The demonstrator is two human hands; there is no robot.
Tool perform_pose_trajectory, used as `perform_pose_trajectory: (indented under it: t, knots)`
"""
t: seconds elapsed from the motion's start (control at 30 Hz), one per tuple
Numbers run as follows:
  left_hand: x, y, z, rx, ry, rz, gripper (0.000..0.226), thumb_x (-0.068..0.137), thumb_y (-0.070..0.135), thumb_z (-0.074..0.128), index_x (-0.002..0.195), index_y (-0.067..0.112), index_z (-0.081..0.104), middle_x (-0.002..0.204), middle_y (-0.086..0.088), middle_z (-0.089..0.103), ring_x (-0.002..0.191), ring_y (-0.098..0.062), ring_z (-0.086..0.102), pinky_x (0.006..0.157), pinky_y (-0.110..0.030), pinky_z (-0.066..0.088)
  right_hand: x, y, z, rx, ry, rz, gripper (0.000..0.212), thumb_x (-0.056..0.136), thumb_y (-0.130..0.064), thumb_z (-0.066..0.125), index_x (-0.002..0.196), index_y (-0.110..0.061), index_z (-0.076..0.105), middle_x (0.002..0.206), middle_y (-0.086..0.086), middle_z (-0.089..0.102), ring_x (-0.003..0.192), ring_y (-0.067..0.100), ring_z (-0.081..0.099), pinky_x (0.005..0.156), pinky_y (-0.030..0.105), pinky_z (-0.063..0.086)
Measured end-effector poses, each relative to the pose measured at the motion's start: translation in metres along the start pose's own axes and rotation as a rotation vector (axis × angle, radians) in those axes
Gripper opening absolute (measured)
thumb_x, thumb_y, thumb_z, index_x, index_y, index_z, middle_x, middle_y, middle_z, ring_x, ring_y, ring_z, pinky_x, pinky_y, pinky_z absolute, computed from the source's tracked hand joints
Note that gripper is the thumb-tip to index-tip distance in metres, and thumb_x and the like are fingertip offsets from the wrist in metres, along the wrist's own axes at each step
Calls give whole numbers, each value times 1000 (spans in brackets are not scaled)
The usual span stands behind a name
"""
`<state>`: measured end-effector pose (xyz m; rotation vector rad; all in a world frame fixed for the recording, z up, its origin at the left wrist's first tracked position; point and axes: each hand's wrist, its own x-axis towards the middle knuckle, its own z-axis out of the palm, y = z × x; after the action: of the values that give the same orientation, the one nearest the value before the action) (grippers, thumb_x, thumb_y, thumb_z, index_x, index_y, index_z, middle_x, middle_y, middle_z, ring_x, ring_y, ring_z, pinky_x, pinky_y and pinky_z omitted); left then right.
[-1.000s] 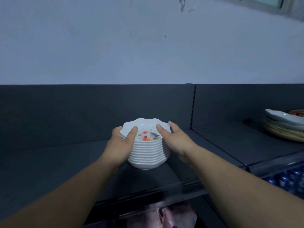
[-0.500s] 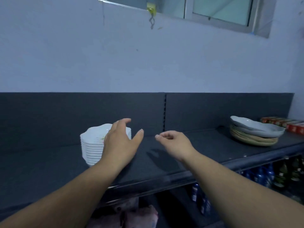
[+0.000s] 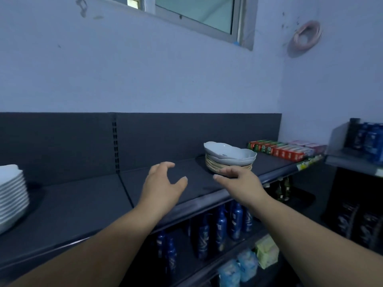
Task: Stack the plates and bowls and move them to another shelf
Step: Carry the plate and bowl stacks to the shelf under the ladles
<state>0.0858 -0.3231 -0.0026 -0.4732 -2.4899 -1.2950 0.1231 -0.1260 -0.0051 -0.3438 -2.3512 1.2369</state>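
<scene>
A stack of white ribbed bowls (image 3: pixel 11 195) stands on the dark shelf (image 3: pixel 83 204) at the far left edge of view, apart from both hands. On the same shelf to the right sits a second pile (image 3: pixel 230 158): pale wavy-rimmed bowls on top of beige plates. My left hand (image 3: pixel 163 187) hovers over the shelf's middle, fingers spread and empty. My right hand (image 3: pixel 242 181) reaches toward the right pile, fingers extended, just in front of its lower edge; whether it touches is unclear.
Red and green boxes (image 3: pixel 286 150) line the shelf's right end. Blue bottles (image 3: pixel 223 222) fill the shelf below, with packets (image 3: pixel 248 264) under them. A second rack (image 3: pixel 356 160) with blue packs stands at the far right. A window sits high on the wall.
Both hands let go of the white bowl stack, which now rests at the far left. The view and both hands have swung right toward the pile of bowls and plates.
</scene>
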Motion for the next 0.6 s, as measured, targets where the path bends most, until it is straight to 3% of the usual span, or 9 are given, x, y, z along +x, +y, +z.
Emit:
perform_pose_trajectory:
  t: [0.17, 0.27, 0.43, 0.6]
  knots:
    - [44, 4, 37, -54, -44, -54, 49, 89, 40, 58, 134, 26, 43, 146, 6, 33, 103, -9, 46, 81, -22, 34, 45, 27, -12, -2, 64, 45, 30, 81, -42, 73, 106, -26, 70, 110, -9, 68, 108, 11, 61, 95, 27, 46]
    - [76, 5, 55, -92, -66, -69, 50, 89, 40, 58, 134, 24, 45, 144, 5, 35, 87, -5, 44, 75, -22, 35, 73, 35, -11, -17, 88, 63, 15, 81, -41, 71, 93, -32, 69, 101, -16, 68, 104, 10, 62, 88, 24, 46]
    - [133, 10, 83, -190, -84, -96, 52, 86, 44, 60, 132, 24, 47, 140, 1, 42, 99, -13, 45, 82, -27, 37, 122, 40, -19, -108, 152, 43, 35, 82, -48, 67, 112, -30, 68, 119, -8, 64, 105, 13, 61, 88, 27, 46]
    - [175, 12, 115, -237, -108, -150, 54, 85, 47, 58, 133, 23, 49, 138, 0, 46, 121, -20, 48, 90, -30, 41, 160, 56, -37, -133, 239, 37, 34, 83, -52, 63, 109, -31, 69, 124, -6, 64, 113, 14, 57, 93, 31, 46]
